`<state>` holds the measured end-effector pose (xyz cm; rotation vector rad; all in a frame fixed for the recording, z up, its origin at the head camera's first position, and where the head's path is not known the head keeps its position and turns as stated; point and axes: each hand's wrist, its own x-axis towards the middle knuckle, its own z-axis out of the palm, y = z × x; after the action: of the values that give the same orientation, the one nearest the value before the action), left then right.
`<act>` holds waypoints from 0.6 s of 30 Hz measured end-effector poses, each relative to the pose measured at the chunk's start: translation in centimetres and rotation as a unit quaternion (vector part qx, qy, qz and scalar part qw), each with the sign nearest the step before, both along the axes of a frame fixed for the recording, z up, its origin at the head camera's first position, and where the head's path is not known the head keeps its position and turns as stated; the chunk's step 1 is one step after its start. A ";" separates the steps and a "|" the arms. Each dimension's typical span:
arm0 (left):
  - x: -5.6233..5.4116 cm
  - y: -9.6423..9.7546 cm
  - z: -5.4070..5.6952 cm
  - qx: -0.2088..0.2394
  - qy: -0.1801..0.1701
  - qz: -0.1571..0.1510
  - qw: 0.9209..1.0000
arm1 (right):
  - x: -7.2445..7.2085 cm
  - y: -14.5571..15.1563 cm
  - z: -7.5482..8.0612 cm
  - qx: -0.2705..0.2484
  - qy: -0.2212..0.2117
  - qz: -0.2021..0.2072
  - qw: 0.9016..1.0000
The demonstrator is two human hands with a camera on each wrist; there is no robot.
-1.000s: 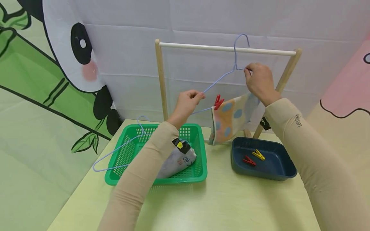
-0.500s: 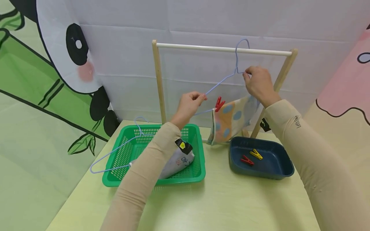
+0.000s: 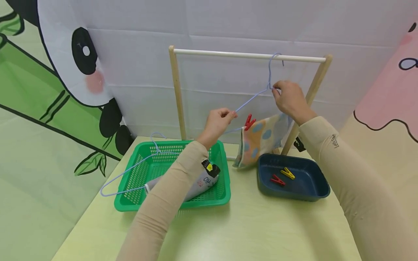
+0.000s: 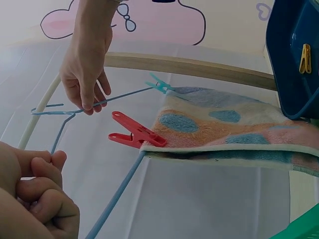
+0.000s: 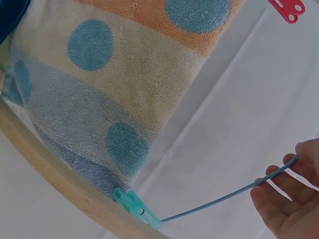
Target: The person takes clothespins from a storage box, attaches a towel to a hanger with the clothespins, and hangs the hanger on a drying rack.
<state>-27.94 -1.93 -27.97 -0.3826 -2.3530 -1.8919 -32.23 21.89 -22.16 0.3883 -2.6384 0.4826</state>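
My left hand (image 3: 215, 125) pinches the left shoulder of a light blue wire hanger (image 3: 251, 99). Up by the hanger's neck, my right hand (image 3: 290, 99) pinches its right shoulder. The hook curves over the white rail (image 3: 222, 54) of a wooden-legged rack, its tip behind the bar. From the hanger's lower wire hangs a spotted towel (image 3: 265, 139), striped in orange, cream and blue. One corner is held by a red clothespin (image 4: 137, 132), the other by a teal clothespin (image 5: 137, 208). In the head view, my right hand and sleeve hide the teal one.
A green basket (image 3: 228, 183) at left contains a grey-white cloth (image 3: 205, 184), partly behind my left sleeve. A second blue hanger (image 3: 128, 169) overhangs its left rim. At right, a dark blue bin (image 3: 294, 195) holds a red clothespin (image 3: 278, 179) and a yellow clothespin (image 3: 288, 173).
Both hands have lowered the hanger, and its hook has come down from above the rail onto it. The towel has dropped slightly with it. Both hands keep their pinch.
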 end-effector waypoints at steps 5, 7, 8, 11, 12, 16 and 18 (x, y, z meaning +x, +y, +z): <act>-0.1 0.6 -0.2 -0.007 -0.009 -0.003 1.000 | 0.0 0.5 -0.5 0.002 -0.004 -0.001 1.000; -0.1 0.8 -0.2 -0.013 -0.011 -0.005 1.000 | 0.0 0.7 -0.7 0.000 -0.005 -0.003 1.000; -0.1 0.9 -0.2 -0.017 -0.011 -0.005 1.000 | 0.0 0.8 -0.7 0.000 -0.004 -0.004 1.000; -0.2 1.1 -0.1 -0.028 -0.011 -0.006 1.000 | 0.0 1.1 -0.8 -0.004 0.005 -0.009 1.000; -0.2 1.2 0.0 -0.030 -0.010 -0.007 0.999 | 0.0 1.3 -0.8 -0.007 0.009 -0.010 1.000; -0.3 1.7 0.1 -0.029 -0.012 -0.013 0.999 | 0.0 1.8 -0.8 -0.014 0.017 -0.017 1.000; -0.3 2.1 0.2 -0.034 -0.014 -0.014 0.999 | 0.0 2.0 -0.8 -0.017 0.020 -0.018 0.999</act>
<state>-28.20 0.12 -27.74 -0.4011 -2.4479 -1.8450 -32.23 23.93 -22.98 0.3346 -2.5911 0.5029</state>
